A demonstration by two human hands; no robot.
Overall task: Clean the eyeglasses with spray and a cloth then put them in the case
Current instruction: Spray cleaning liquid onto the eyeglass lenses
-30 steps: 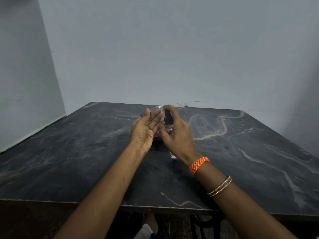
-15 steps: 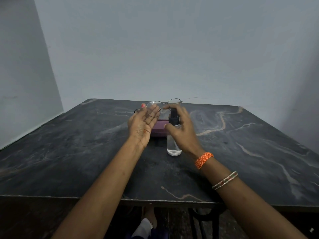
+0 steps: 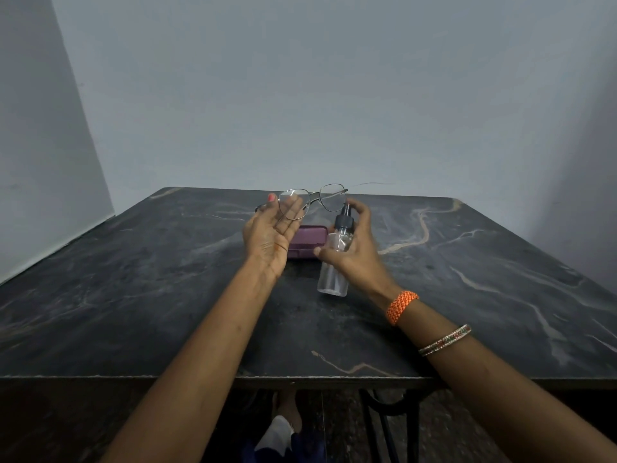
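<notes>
We work over the dark marble table (image 3: pixel 467 295). The purple case (image 3: pixel 305 243) lies closed at its centre — our landmark. Above the case's right end, our right hand (image 3: pixel 357 252) grips the clear spray bottle (image 3: pixel 335 265), one finger on its black nozzle. Above the case's left end, our left hand (image 3: pixel 270 235) pinches the eyeglasses (image 3: pixel 312 202) — lenses raised behind the case.

Single view, head-mounted on the person. It looks forward and down across a dark marble table (image 3: pixel 140 295), whose near edge crosses the lower frame and whose far edge meets a grey wall (image 3: pixel 334 95). Both forearms enter from the bottom. Wide-angle lens; close working range. No second view.
</notes>
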